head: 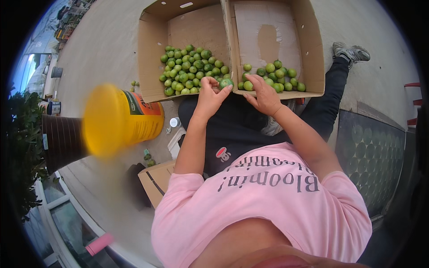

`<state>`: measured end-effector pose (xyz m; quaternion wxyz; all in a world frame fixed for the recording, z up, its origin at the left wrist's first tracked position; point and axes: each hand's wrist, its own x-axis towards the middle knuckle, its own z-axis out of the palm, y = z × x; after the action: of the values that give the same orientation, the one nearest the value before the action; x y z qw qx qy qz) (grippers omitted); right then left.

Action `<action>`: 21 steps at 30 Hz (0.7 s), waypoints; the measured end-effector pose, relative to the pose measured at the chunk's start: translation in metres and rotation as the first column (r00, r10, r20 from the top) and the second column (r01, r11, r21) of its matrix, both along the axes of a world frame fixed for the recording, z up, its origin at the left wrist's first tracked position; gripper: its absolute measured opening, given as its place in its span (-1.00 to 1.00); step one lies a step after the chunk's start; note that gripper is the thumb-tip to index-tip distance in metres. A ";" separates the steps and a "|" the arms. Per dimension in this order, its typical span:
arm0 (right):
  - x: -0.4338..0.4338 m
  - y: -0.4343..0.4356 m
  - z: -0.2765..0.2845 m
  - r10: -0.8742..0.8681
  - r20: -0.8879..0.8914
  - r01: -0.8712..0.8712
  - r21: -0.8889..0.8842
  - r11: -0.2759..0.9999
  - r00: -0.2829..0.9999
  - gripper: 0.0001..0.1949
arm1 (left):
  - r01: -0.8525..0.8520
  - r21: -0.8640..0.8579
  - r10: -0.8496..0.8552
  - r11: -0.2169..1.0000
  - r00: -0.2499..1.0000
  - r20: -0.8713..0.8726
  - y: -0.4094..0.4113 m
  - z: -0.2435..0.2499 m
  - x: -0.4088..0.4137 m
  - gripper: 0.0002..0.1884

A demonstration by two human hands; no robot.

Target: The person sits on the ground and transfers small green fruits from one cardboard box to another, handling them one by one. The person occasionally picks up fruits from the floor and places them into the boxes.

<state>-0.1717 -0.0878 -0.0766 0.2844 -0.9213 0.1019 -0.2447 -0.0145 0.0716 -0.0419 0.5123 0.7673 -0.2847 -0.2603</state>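
Note:
Two cardboard boxes stand side by side before me. The left box (152,67) holds a large heap of small green round fruits (191,68); the right box (310,50) holds a smaller group (280,75) near its close edge. My left hand (212,93) has a larger green fruit (226,83) between thumb and fingers, over the near inner corner of the left box. Beside it, my right hand (263,95) rests at the near edge of the right box, its fingers spread and partly curled, with nothing visible in it.
A yellow tub (142,117) with a printed label stands left of my legs, by a dark ribbed pot (65,140). A white-capped container (175,122) and a cardboard piece (161,179) lie closer in. A dark panel (372,150) is at right.

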 end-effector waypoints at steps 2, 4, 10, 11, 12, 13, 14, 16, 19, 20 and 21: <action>0.000 0.004 0.002 0.144 0.083 -0.145 0.005 0.989 0.986 -0.29 | 0.079 0.169 -0.077 0.982 0.997 -0.021 -0.003 0.010 -0.017 -0.50; 0.004 0.013 -0.001 0.169 0.103 -0.171 0.015 0.985 0.980 -0.32 | 0.211 0.010 -0.210 0.977 0.975 -0.068 -0.008 0.002 -0.025 -0.59; 0.012 -0.002 -0.010 -0.212 -0.011 0.206 -0.204 0.957 0.977 -0.47 | 0.053 0.114 -0.089 0.992 0.937 0.339 -0.028 -0.010 0.054 -0.76; 0.014 -0.004 -0.013 -0.269 -0.010 0.253 -0.302 0.919 0.963 -0.50 | 0.050 0.247 -0.152 0.968 0.898 0.413 -0.030 -0.023 0.079 -0.75; 0.015 -0.006 -0.022 -0.221 -0.002 0.209 -0.322 0.924 0.975 -0.60 | 0.072 0.422 -0.275 0.904 0.852 0.445 -0.036 -0.035 0.100 -0.75; 0.016 -0.006 -0.023 -0.218 -0.025 0.201 -0.298 0.933 0.976 -0.63 | 0.075 0.584 -0.400 0.808 0.799 0.450 -0.040 -0.046 0.118 -0.73; 0.017 -0.004 -0.022 -0.212 -0.047 0.191 -0.273 0.943 0.976 -0.66 | 0.155 0.666 -0.473 0.730 0.817 0.329 -0.042 -0.060 0.135 -0.68; 0.017 -0.003 -0.022 -0.213 -0.059 0.192 -0.246 0.950 0.975 -0.71 | 0.330 0.773 -0.583 0.542 0.810 0.063 -0.050 -0.079 0.156 -0.56; 0.018 -0.004 -0.021 -0.218 -0.029 0.205 -0.242 0.948 0.975 -0.77 | 0.377 0.819 -0.594 0.432 0.803 -0.056 -0.053 -0.085 0.152 -0.41; 0.019 -0.004 -0.020 -0.212 -0.021 0.201 -0.242 0.949 0.977 -0.78 | 0.374 0.813 -0.609 0.447 0.793 -0.030 -0.051 -0.105 0.160 -0.37; 0.019 -0.003 -0.021 -0.208 -0.016 0.198 -0.237 0.951 0.978 -0.79 | 0.352 0.813 -0.597 0.464 0.803 -0.008 -0.052 -0.104 0.158 -0.39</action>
<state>-0.1530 -0.0907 -0.0975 0.1449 -0.9378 0.1724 -0.2642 0.1439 0.0195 -0.1461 -0.0145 0.8268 -0.4146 -0.3798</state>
